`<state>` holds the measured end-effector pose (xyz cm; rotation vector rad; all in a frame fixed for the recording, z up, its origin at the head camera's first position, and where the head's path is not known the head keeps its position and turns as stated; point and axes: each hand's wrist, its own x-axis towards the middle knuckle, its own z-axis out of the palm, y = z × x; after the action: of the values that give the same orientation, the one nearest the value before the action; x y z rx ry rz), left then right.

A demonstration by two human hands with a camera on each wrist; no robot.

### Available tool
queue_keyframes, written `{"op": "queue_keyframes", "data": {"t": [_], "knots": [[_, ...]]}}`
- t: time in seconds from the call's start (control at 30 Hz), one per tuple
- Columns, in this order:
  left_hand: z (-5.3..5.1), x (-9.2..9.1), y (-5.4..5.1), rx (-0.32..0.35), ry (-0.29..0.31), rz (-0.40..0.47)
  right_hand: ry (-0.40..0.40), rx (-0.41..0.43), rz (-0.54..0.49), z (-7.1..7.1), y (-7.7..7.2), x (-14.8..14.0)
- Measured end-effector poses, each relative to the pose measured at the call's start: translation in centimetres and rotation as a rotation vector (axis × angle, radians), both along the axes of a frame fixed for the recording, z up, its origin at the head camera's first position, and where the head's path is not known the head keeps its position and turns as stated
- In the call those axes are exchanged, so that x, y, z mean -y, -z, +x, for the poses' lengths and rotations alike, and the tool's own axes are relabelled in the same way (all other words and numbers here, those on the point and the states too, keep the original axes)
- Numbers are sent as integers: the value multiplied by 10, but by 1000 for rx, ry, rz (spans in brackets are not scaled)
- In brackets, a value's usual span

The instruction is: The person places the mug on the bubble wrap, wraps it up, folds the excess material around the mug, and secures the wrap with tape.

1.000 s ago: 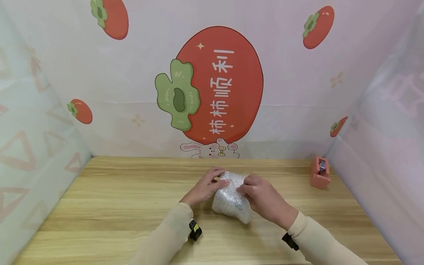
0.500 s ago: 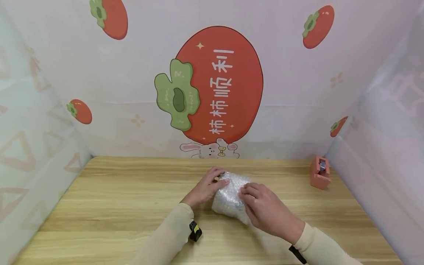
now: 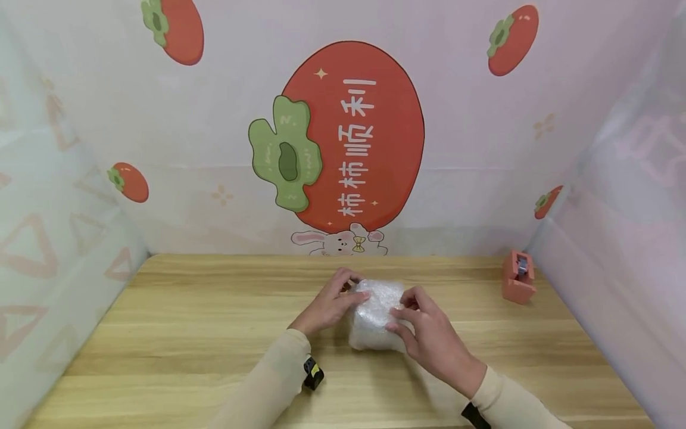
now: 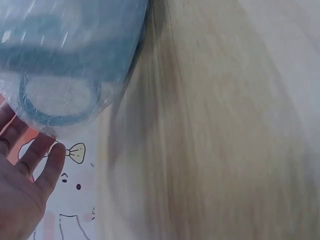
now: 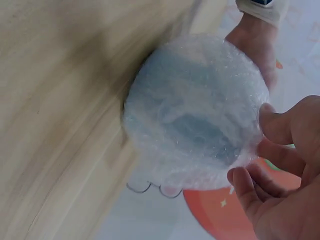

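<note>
A bundle [image 3: 377,325] in clear bubble wrap stands on the wooden table between both hands. Through the wrap in the left wrist view, a blue ring-like outline and a blue-green band of the inner thing [image 4: 55,60] show; its kind is unclear. My left hand [image 3: 326,308] grips the bundle's left side, thumb on its upper face and fingers toward the far side. On the right, my right hand [image 3: 436,341] holds the wrap, with bent thumb and fingers at its edge. The right wrist view shows the rounded, layered bubble wrap [image 5: 195,105] near those fingertips.
A coral tape dispenser [image 3: 518,280] stands at the table's back right corner. Printed cloth walls [image 3: 214,119] rise behind the wooden table [image 3: 214,345] and on both sides. Black camera mounts [image 3: 314,375] sit at the wrists.
My right hand's fingers have spread and shifted over the bundle's right side. The bundle has turned slightly, and its lower right corner has drawn in. My left hand has stayed nearly in place.
</note>
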<state>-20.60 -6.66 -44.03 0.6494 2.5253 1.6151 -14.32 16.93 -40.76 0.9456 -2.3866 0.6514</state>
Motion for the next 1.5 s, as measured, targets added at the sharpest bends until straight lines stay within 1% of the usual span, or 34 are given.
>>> {"op": "queue_keyframes", "data": {"t": [0.1, 0.23, 0.43, 0.53, 0.63, 0.7, 0.77, 0.83, 0.9, 0.97, 1.07, 1.17, 1.3, 1.5], "knots": [[2, 2, -2, -7, -25, -7, -6, 51, -18, -4, -2, -4], [4, 4, -3, -15, -52, -33, 1, 116, -14, -10, -5, -8], [13, 9, -10, 10, -74, -115, 12, 180, -62, -15, -4, -9], [16, 10, -12, 8, -85, -130, 20, 202, -88, -18, -3, -10], [19, 8, -13, -27, -82, -108, 25, 210, -97, -21, -3, -11], [21, 6, -13, -68, -73, -80, 28, 217, -105, -22, -3, -12], [23, 3, -12, -92, -68, -28, 36, 224, -113, -22, -3, -13], [25, 0, -12, -94, -73, 33, 47, 235, -126, -22, -3, -14], [27, -3, -10, -84, -90, 89, 46, 226, -142, -21, -2, -14], [28, -5, -9, -68, -114, 126, 40, 208, -154, -20, 0, -15], [28, -8, -6, -71, -154, 145, 25, 178, -160, -20, 1, -15], [29, -10, -5, -78, -184, 164, 16, 166, -163, -20, 2, -15], [29, -12, -5, -91, -207, 191, 4, 138, -175, -20, 4, -14], [29, -13, -8, -111, -258, 199, -15, 62, -196, -29, 8, -8]]}}
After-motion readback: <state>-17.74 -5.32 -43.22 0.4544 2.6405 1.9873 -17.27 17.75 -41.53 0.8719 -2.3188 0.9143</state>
